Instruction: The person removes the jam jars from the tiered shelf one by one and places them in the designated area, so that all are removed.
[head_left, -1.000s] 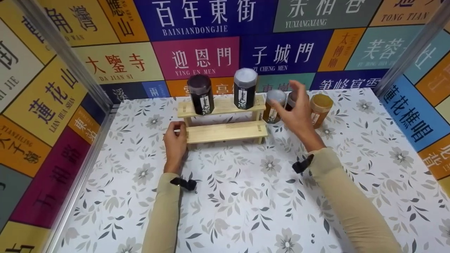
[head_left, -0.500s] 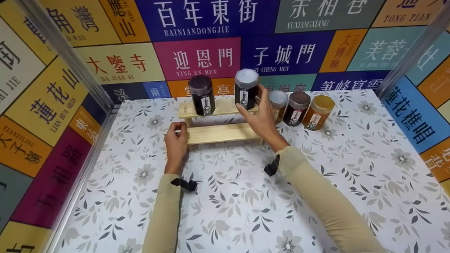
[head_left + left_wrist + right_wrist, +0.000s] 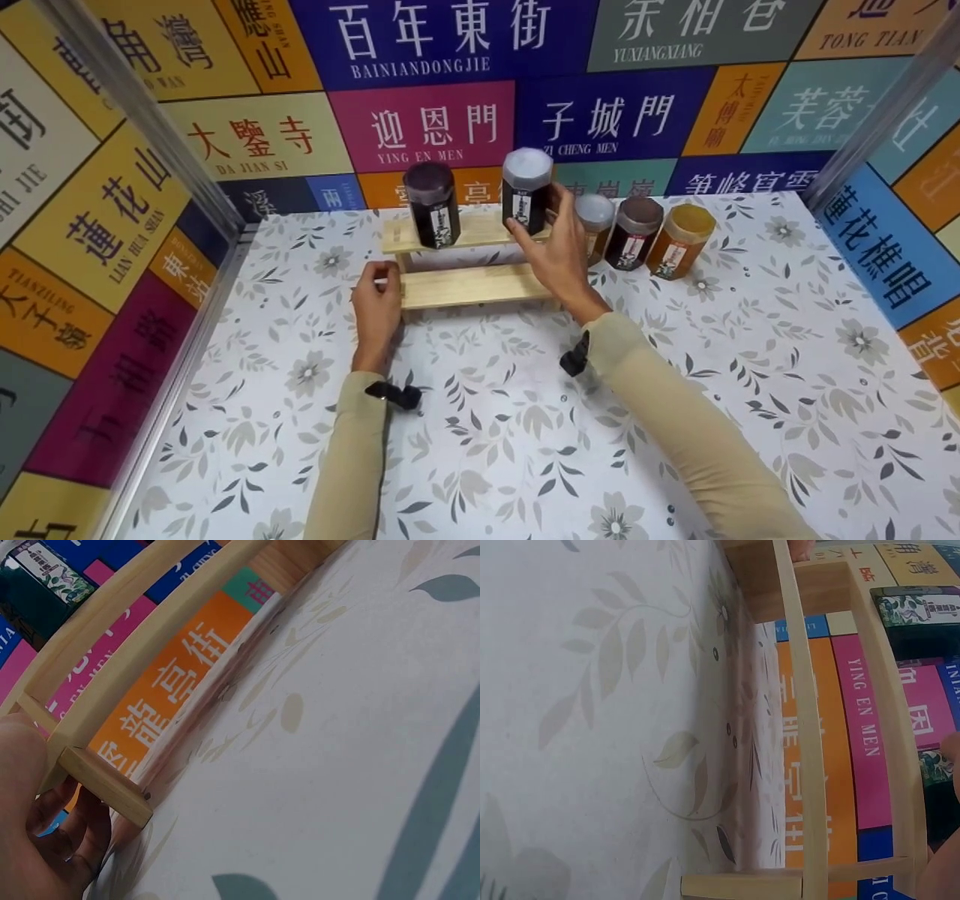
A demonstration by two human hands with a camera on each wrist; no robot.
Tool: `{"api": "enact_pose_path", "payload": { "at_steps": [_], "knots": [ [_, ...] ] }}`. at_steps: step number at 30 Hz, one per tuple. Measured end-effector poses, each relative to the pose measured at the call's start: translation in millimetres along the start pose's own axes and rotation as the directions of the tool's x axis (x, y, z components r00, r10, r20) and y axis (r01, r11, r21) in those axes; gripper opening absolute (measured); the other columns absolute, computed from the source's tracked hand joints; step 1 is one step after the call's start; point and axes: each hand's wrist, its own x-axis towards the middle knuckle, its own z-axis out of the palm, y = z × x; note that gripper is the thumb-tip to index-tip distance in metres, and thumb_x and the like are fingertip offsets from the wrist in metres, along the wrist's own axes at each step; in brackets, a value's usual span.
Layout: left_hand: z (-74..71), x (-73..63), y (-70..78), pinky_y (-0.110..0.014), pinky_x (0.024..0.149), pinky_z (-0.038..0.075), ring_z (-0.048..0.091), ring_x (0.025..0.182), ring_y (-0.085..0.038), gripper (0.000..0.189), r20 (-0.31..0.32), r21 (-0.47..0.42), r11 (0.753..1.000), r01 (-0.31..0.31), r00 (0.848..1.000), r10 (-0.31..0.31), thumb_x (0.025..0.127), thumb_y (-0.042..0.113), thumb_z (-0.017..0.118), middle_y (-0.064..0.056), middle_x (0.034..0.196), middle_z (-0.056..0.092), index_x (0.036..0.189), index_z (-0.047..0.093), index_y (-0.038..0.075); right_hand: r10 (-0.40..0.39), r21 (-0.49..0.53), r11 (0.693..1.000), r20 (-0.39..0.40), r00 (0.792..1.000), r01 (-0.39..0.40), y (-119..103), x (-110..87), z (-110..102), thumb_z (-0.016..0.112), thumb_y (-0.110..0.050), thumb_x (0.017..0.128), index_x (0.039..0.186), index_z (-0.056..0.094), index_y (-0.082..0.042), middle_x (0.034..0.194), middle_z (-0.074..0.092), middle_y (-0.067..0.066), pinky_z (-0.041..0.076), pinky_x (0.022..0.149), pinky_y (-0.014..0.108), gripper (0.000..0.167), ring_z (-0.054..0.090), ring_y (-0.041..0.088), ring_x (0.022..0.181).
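A two-tier pale wooden rack [image 3: 472, 285] stands on the table. My left hand [image 3: 377, 309] pinches the rack's left end; in the left wrist view its fingers [image 3: 82, 829] curl around the end of the wood. On the upper shelf are two dark jars, one with a dark purple lid [image 3: 433, 202] at the left and one with a pale grey lid [image 3: 526, 193] at the right. My right hand [image 3: 561, 259] grips the pale-lidded jar, thumb at its front and fingers at its right side. Only the edge of that hand shows in the right wrist view.
Right of the rack, three more jars stand in a row: a pale-lidded amber one [image 3: 597, 217], partly behind my hand, a dark red one [image 3: 634, 236] and an orange one [image 3: 681, 241]. A flower-patterned cloth [image 3: 480, 420] covers the table. Panels with printed characters [image 3: 442, 124] rise behind.
My right hand has come left from above the jars on the table to the pale-lidded jar on the upper shelf. My left hand stays at the rack's end.
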Motion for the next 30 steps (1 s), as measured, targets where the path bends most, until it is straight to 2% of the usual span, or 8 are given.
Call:
{"api": "enact_pose_path", "payload": {
  "at_steps": [5,11,19,24,30],
  "knots": [
    [0.4,-0.6,1.4,-0.036,0.077,0.058,0.073,0.089,-0.027,0.022,-0.005,0.006,1.0,0.004,1.0,-0.004,0.112,0.024,0.059,-0.014,0.116,0.074,0.12,0.072,0.008,-0.016,-0.069,0.998,-0.024,1.0,0.014,-0.7,-2.3,-2.2,0.089,-0.035,0.09,0.156,0.046,-0.003,0.148,0.064,0.019,0.057,0.11,0.036,0.085,0.066,0.029,0.134],
    [0.4,-1.0,1.2,-0.035,0.078,0.057,0.073,0.09,-0.028,0.022,-0.002,0.014,1.0,-0.001,1.0,0.001,0.112,0.024,0.059,-0.014,0.116,0.075,0.121,0.072,0.007,-0.015,-0.132,0.991,-0.023,1.0,0.012,-0.6,-14.1,-13.6,0.088,-0.036,0.088,0.159,0.044,-0.003,0.148,0.064,0.022,0.06,0.106,0.041,0.089,0.07,0.035,0.128],
    [-0.6,-0.3,0.3,-0.034,0.076,0.056,0.072,0.089,-0.026,0.024,0.007,0.013,1.0,-0.007,1.0,0.007,0.113,0.026,0.058,-0.013,0.117,0.074,0.122,0.071,0.009,-0.033,-0.042,0.999,-0.018,0.999,0.032,1.0,-28.3,-36.4,0.092,-0.028,0.084,0.156,0.049,-0.004,0.143,0.066,0.02,0.061,0.101,0.042,0.087,0.07,0.032,0.124],
    [-0.8,-0.3,-0.2,-0.034,0.077,0.056,0.071,0.089,-0.025,0.023,0.004,0.012,1.0,0.001,1.0,-0.001,0.113,0.026,0.058,-0.012,0.117,0.073,0.122,0.071,0.009,-0.041,-0.005,0.999,-0.026,0.999,0.041,2.0,-40.1,-53.5,0.093,-0.02,0.081,0.155,0.051,-0.004,0.144,0.066,0.018,0.059,0.108,0.043,0.086,0.069,0.03,0.129],
    [0.3,0.2,0.8,-0.033,0.078,0.056,0.071,0.09,-0.026,0.022,0.004,0.008,1.0,0.007,1.0,-0.007,0.112,0.024,0.059,-0.013,0.117,0.074,0.122,0.071,0.008,0.018,0.04,0.999,-0.036,0.999,-0.016,7.0,-47.9,-78.5,0.096,-0.014,0.08,0.152,0.052,-0.003,0.143,0.067,0.018,0.058,0.109,0.046,0.085,0.068,0.031,0.131]
  ]
}}
